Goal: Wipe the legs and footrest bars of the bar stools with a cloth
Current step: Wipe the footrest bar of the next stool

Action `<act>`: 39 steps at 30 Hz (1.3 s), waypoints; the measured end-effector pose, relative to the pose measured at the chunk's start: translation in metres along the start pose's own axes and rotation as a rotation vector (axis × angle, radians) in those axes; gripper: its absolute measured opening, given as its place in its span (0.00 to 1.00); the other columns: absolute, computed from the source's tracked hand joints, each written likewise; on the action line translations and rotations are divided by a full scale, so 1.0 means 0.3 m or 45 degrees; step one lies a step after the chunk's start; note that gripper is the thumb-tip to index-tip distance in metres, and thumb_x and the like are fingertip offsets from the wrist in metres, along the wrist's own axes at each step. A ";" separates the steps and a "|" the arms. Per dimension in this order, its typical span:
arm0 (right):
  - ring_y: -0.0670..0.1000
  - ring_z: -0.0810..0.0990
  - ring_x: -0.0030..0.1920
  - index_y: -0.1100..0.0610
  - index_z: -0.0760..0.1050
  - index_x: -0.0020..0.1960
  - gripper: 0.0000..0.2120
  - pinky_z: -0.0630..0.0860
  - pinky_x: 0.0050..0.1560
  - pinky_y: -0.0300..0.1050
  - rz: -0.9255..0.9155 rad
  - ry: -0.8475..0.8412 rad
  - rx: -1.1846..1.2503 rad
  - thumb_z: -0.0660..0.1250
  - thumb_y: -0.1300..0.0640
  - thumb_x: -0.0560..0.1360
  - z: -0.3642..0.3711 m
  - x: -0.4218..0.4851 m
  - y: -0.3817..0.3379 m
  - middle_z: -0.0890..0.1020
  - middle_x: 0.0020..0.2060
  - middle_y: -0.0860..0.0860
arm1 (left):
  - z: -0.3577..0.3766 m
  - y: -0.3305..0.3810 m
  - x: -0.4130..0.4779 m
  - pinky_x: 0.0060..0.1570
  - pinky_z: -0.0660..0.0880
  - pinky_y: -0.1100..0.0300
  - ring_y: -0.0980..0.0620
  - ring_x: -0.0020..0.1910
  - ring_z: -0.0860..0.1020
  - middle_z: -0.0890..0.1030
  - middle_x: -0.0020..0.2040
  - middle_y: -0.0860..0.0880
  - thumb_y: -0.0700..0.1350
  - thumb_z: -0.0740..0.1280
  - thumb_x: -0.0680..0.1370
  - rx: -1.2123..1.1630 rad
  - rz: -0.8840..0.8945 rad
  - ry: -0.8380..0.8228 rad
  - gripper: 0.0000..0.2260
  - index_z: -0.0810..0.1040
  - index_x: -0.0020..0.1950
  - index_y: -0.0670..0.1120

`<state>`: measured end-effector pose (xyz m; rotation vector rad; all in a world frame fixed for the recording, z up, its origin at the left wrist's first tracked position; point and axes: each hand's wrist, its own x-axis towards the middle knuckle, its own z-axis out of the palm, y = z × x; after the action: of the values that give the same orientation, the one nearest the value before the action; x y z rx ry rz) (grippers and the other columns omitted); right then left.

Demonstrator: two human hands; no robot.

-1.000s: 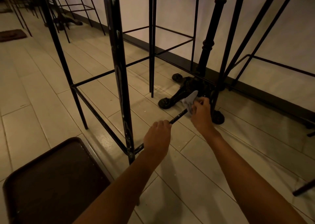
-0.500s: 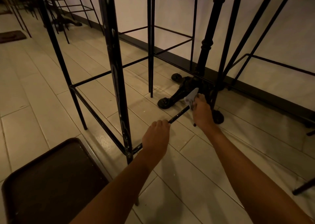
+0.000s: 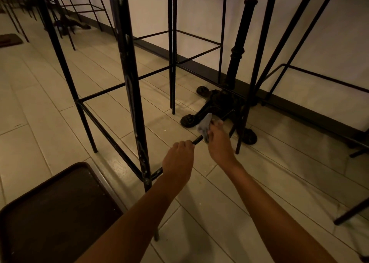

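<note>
A black metal bar stool frame stands before me, its near leg [image 3: 129, 94] rising through the middle of the view. My left hand [image 3: 178, 161] grips the low footrest bar [image 3: 197, 140] that runs right from that leg. Just beyond it, my right hand [image 3: 218, 140] holds a grey cloth [image 3: 204, 125] bunched around the same bar. The bar's far end is hidden behind my right hand and the cloth.
A black cast-iron table base [image 3: 217, 106] with a pillar stands right behind the cloth. More black stools [image 3: 197, 48] line the white wall. A dark brown seat [image 3: 54, 208] fills the lower left. A thin stool leg [image 3: 351, 212] crosses the tiled floor at right.
My right hand has slid the cloth back along the footrest bar toward my left hand, after moving away from it. My left hand keeps its grip.
</note>
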<state>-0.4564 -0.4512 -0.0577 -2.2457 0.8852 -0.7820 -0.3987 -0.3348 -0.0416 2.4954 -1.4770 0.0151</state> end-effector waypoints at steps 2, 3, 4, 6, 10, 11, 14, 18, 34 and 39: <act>0.56 0.71 0.62 0.63 0.68 0.65 0.16 0.68 0.60 0.42 0.001 -0.003 0.012 0.53 0.65 0.79 -0.011 0.012 -0.002 0.69 0.63 0.60 | -0.001 -0.001 0.001 0.54 0.70 0.58 0.48 0.58 0.72 0.74 0.60 0.45 0.43 0.54 0.82 0.011 0.007 -0.008 0.12 0.66 0.65 0.43; 0.56 0.72 0.60 0.63 0.69 0.64 0.15 0.68 0.58 0.40 0.012 -0.001 0.003 0.53 0.66 0.79 -0.019 0.025 0.006 0.70 0.61 0.60 | 0.000 -0.002 0.003 0.55 0.70 0.58 0.48 0.58 0.72 0.73 0.60 0.45 0.43 0.55 0.82 0.012 0.013 -0.016 0.13 0.66 0.65 0.43; 0.55 0.72 0.59 0.64 0.69 0.63 0.14 0.66 0.55 0.36 0.027 0.006 -0.031 0.54 0.66 0.79 -0.029 0.039 0.015 0.70 0.61 0.60 | 0.000 -0.002 0.002 0.56 0.70 0.58 0.48 0.59 0.72 0.73 0.61 0.45 0.42 0.55 0.82 0.006 0.015 -0.024 0.13 0.66 0.66 0.43; 0.56 0.72 0.59 0.64 0.67 0.65 0.16 0.64 0.52 0.34 0.077 0.034 -0.108 0.54 0.67 0.78 -0.039 0.069 0.031 0.70 0.61 0.61 | -0.003 -0.002 0.002 0.57 0.70 0.58 0.48 0.59 0.72 0.73 0.61 0.45 0.42 0.55 0.82 -0.005 0.010 -0.026 0.13 0.66 0.66 0.43; 0.58 0.64 0.70 0.65 0.58 0.71 0.20 0.63 0.69 0.49 0.218 0.068 -0.133 0.52 0.66 0.79 -0.033 0.113 0.056 0.64 0.69 0.61 | -0.001 -0.007 0.002 0.57 0.70 0.58 0.49 0.59 0.72 0.73 0.61 0.45 0.43 0.54 0.82 -0.012 0.014 -0.018 0.13 0.66 0.66 0.43; 0.58 0.64 0.70 0.65 0.57 0.72 0.21 0.63 0.70 0.51 0.266 0.080 -0.120 0.52 0.65 0.80 -0.033 0.134 0.069 0.63 0.70 0.61 | 0.002 -0.009 0.001 0.57 0.70 0.58 0.49 0.59 0.72 0.73 0.62 0.45 0.43 0.54 0.82 -0.011 0.017 -0.019 0.13 0.66 0.67 0.43; 0.59 0.61 0.71 0.65 0.55 0.72 0.24 0.62 0.71 0.50 0.419 0.126 -0.146 0.57 0.65 0.78 -0.048 0.217 0.109 0.59 0.72 0.62 | 0.001 -0.010 -0.002 0.56 0.70 0.58 0.49 0.58 0.72 0.73 0.61 0.45 0.42 0.55 0.82 0.013 0.047 -0.024 0.13 0.65 0.66 0.43; 0.59 0.53 0.73 0.65 0.55 0.72 0.31 0.61 0.70 0.48 0.525 0.186 -0.210 0.66 0.65 0.74 -0.059 0.282 0.161 0.52 0.74 0.62 | 0.007 -0.023 -0.004 0.58 0.69 0.58 0.49 0.59 0.70 0.71 0.62 0.45 0.39 0.57 0.80 0.040 0.118 -0.042 0.16 0.63 0.68 0.43; 0.61 0.70 0.63 0.65 0.70 0.63 0.14 0.69 0.58 0.47 0.443 0.164 -0.153 0.54 0.65 0.79 -0.103 0.346 0.147 0.66 0.66 0.62 | 0.028 -0.034 0.002 0.57 0.70 0.59 0.50 0.55 0.71 0.71 0.60 0.46 0.40 0.57 0.80 0.067 0.172 -0.011 0.15 0.64 0.67 0.43; 0.60 0.75 0.58 0.67 0.67 0.63 0.14 0.72 0.51 0.44 0.510 0.242 -0.078 0.55 0.65 0.79 -0.062 0.265 0.076 0.72 0.60 0.63 | 0.022 -0.026 0.004 0.57 0.70 0.59 0.51 0.56 0.72 0.72 0.60 0.46 0.42 0.55 0.82 0.012 0.117 0.018 0.13 0.65 0.66 0.44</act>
<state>-0.4301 -0.5292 -0.0378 -1.9704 1.4118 -0.7922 -0.3920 -0.3335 -0.0493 2.4273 -1.5884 0.0556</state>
